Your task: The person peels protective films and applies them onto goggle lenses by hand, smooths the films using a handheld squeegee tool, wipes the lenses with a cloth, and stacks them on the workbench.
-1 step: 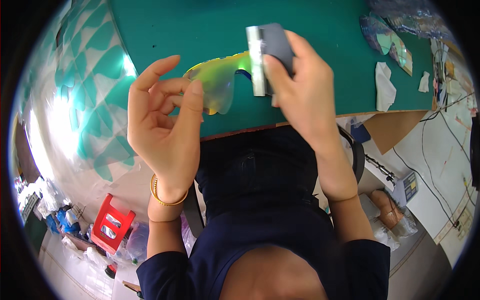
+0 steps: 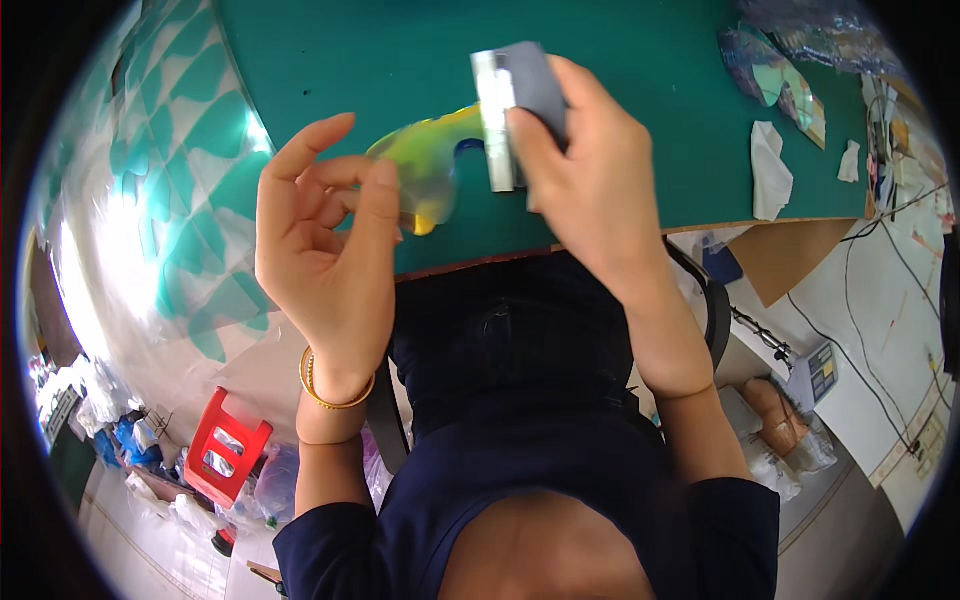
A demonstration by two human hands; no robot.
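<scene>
My left hand (image 2: 330, 260) pinches a translucent yellow-green curved plastic piece (image 2: 430, 165) between thumb and fingers, just above the near edge of the green table (image 2: 350, 60). My right hand (image 2: 590, 190) grips a grey block with a pale silvery edge (image 2: 520, 90). That edge rests against the right end of the plastic piece. A gold bangle (image 2: 335, 395) circles my left wrist. Part of the piece is hidden behind my left thumb.
Iridescent plastic pieces (image 2: 775, 80) and white paper scraps (image 2: 770, 170) lie at the table's far right. A red stool (image 2: 225, 450) stands on the floor at lower left. Cables and a small device (image 2: 820, 370) lie on the floor to the right.
</scene>
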